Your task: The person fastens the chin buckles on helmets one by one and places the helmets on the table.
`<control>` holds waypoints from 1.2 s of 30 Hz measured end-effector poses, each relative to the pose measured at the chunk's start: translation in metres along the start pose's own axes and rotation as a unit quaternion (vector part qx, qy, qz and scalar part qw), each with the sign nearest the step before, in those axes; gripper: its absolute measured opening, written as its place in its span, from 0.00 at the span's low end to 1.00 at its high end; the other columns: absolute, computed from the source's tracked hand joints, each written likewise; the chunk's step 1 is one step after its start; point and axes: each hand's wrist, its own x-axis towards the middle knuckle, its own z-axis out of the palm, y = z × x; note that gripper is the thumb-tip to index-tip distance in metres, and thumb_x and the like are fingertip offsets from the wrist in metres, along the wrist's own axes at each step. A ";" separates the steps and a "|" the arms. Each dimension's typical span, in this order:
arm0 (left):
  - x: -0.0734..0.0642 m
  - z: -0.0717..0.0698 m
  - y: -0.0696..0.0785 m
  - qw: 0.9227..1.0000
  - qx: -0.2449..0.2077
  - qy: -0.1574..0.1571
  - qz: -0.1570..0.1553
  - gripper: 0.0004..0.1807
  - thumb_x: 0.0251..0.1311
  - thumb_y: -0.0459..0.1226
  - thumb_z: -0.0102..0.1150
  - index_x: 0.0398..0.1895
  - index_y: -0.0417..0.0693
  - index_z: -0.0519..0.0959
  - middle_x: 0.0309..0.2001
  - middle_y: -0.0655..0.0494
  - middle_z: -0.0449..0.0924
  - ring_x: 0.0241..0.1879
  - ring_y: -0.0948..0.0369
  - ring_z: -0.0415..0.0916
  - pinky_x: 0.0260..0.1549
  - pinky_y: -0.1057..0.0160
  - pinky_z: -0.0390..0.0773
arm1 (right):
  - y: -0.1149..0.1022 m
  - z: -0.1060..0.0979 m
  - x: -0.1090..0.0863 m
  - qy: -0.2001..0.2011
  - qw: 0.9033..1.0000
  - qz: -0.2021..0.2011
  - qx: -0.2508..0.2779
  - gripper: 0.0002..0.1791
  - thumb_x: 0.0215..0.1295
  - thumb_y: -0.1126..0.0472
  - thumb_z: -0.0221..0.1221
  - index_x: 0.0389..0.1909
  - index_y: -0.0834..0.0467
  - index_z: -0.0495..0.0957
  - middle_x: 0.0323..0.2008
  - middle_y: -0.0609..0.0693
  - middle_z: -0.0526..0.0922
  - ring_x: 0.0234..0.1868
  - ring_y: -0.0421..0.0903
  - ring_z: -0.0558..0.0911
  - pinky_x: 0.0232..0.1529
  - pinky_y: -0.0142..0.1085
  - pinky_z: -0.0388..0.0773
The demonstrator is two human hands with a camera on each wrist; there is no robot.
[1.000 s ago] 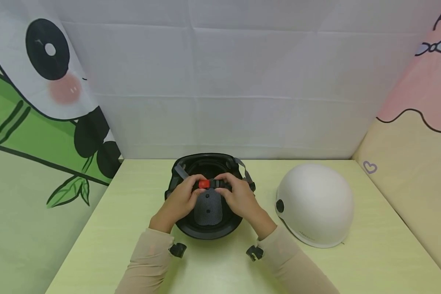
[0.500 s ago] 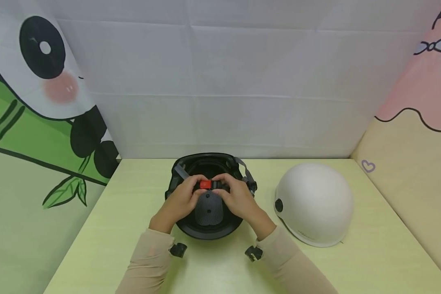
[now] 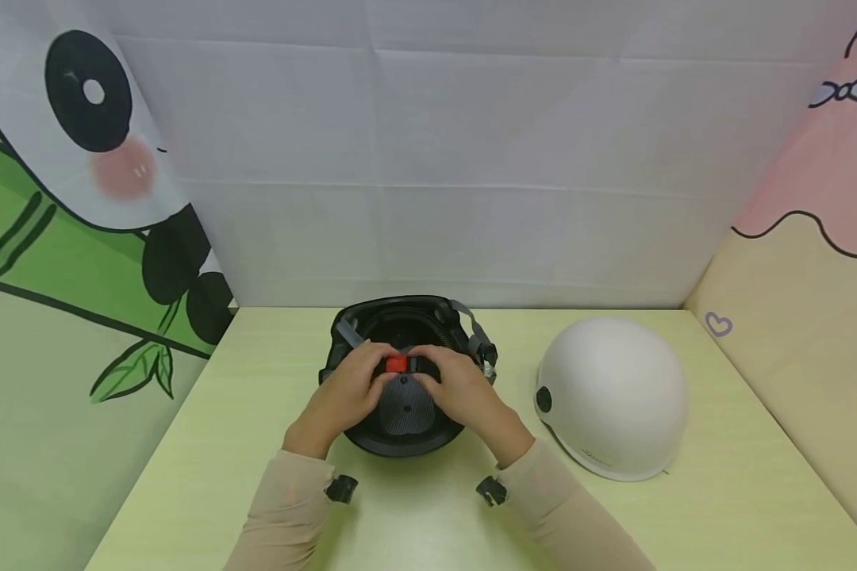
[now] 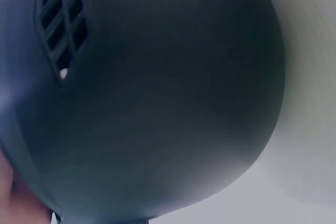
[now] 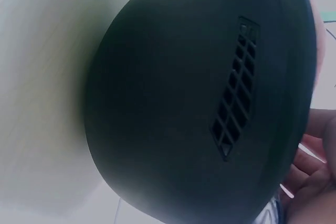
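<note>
A black helmet (image 3: 407,444) lies upside down on the table, its open side with the striped padding (image 3: 405,411) facing up. Over this opening, a chin-strap buckle with a red piece (image 3: 397,364) and a black piece is held level between both hands. My left hand (image 3: 353,388) pinches the red side between thumb and fingers. On the black side, the right hand (image 3: 460,388) pinches in the same way. The helmet's smooth outer shell (image 4: 173,98) fills much of the left wrist view. Grille vents (image 5: 236,93) show on it in the right wrist view.
A white helmet (image 3: 614,396) stands dome-up on the right of the pale table (image 3: 414,531). Grey straps (image 3: 474,329) loop from the black helmet's right side. A white sheet (image 3: 436,159) hangs behind, with cartoon-printed panels at both sides.
Both hands and the buckle have come slightly lower in the head view. The right hand's fingertips have shifted left, nearer the red piece. The black helmet's near rim sits slightly farther back.
</note>
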 end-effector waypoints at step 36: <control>-0.049 -0.013 -0.029 0.966 -0.081 0.119 -0.215 0.36 0.66 0.37 0.59 0.73 0.41 0.56 0.68 0.38 0.55 0.65 0.40 0.57 0.58 0.36 0.60 | -0.015 0.004 -0.013 -0.063 0.996 -0.049 0.040 0.28 0.65 0.54 0.64 0.64 0.57 0.72 0.60 0.50 0.74 0.58 0.48 0.75 0.55 0.43 0.73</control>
